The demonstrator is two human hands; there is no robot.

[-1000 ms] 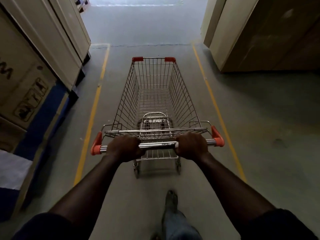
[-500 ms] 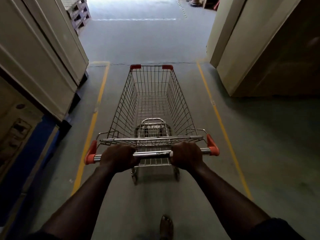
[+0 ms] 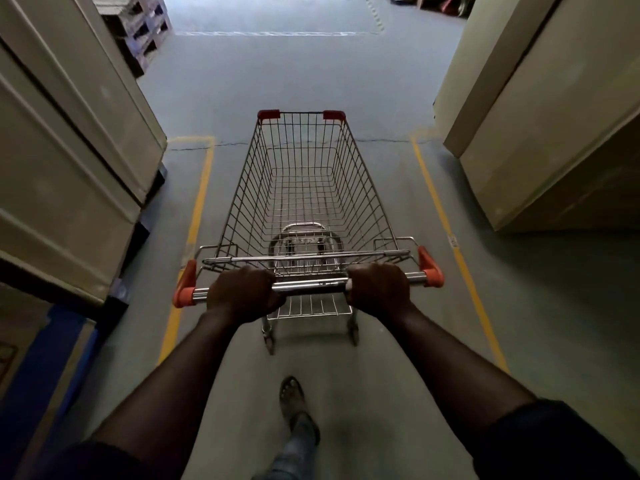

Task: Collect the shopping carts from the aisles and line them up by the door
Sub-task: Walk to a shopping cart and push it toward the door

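Person's got 1 wire cart (image 3: pixel 304 188) straight ahead at 12 o'clock, wheels on the grey floor (image 3: pixel 277 74), nose pointing up the aisle. Both hands are on the chrome handle (image 3: pixel 313 286). The left hand (image 3: pixel 242 294) is wrapped tight round the bar toward the 9 o'clock end. The right hand (image 3: pixel 379 289) does the same toward the 3 o'clock end. Knuckles are up and fingers curled under, so you can't see the tips. A bare stretch of bar shows between the 2 fists, and the orange end caps (image 3: pixel 431 270) stick out past each one. 2 red corner caps (image 3: pixel 268 114) mark the far rim of the basket.

The cart sits between 2 yellow lines (image 3: pixel 197 216) painted on the floor, 1 at roughly 10 o'clock and 1 at 2 o'clock, pretty much centred as far as I can tell. Big tan boxes (image 3: pixel 69 150) tower at 9 o'clock, another stack (image 3: pixel 536 116) at 3 o'clock, and the cart's nose is about level with their far ends. Pallets (image 3: pixel 138 26) are piled way off at 11 o'clock. 1 foot (image 3: pixel 292 396) in a sandal is planted at 6 o'clock, just behind the cart.
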